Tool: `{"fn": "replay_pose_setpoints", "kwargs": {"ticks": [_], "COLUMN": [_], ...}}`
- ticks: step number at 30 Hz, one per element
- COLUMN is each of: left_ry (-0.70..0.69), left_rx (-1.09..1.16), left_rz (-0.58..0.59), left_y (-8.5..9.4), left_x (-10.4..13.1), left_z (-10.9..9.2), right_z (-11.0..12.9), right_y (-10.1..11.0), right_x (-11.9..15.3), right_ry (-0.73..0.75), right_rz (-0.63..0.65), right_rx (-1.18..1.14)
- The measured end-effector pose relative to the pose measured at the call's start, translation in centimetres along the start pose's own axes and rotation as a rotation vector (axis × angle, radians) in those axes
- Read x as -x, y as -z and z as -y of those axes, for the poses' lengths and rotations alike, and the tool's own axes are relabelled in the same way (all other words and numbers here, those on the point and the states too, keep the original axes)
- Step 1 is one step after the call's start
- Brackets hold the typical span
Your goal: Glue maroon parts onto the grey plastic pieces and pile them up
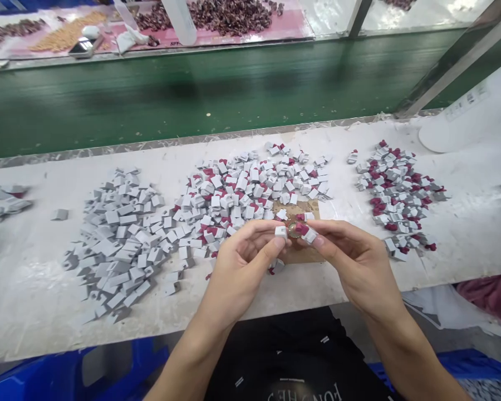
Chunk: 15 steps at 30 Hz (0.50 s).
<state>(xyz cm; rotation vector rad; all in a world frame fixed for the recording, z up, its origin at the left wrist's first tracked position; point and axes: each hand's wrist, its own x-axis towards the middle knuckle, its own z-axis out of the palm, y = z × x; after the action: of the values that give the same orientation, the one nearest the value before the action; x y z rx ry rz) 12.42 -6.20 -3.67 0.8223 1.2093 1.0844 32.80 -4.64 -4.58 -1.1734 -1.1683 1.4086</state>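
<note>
My left hand (pixel 245 259) pinches a small light-grey plastic block (pixel 280 231) between thumb and forefinger. Just to its right, my right hand (pixel 353 259) grips a grey plastic piece with a dark red part (pixel 305 231) at its left end. The two pieces are close together, with a narrow gap between them. Both hands are above a brown cardboard patch (pixel 303 253) on the white table. Behind the hands spreads a pile of mixed grey and dark red pieces (pixel 242 189). My fingers partly hide both held pieces.
Plain grey blocks (pixel 121 239) are heaped at the left. Another heap of grey and red pieces (pixel 401 189) is at the right. A green conveyor belt (pixel 171 100) runs behind the table (pixel 33 301). Blue crates (pixel 67 373) stand below the front edge. A white cylinder (pixel 471 111) leans in from the right.
</note>
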Motion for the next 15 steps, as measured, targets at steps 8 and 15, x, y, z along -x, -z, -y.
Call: {"fn": "replay_pose_setpoints", "kwargs": {"ticks": [8, 15], "left_ry": [0.015, -0.006], "left_rx": [-0.028, -0.128], "left_rz": [0.062, 0.105], "left_y": [-0.6, -1.2], "left_x": [-0.8, 0.3], "left_z": [0.1, -0.9], "right_z": [0.3, 1.4], "right_y": [-0.1, 0.6], "right_x": [-0.2, -0.1], "right_ry": [0.027, 0.091], "right_rz": [0.023, 0.106], "right_rx": [0.014, 0.125]}}
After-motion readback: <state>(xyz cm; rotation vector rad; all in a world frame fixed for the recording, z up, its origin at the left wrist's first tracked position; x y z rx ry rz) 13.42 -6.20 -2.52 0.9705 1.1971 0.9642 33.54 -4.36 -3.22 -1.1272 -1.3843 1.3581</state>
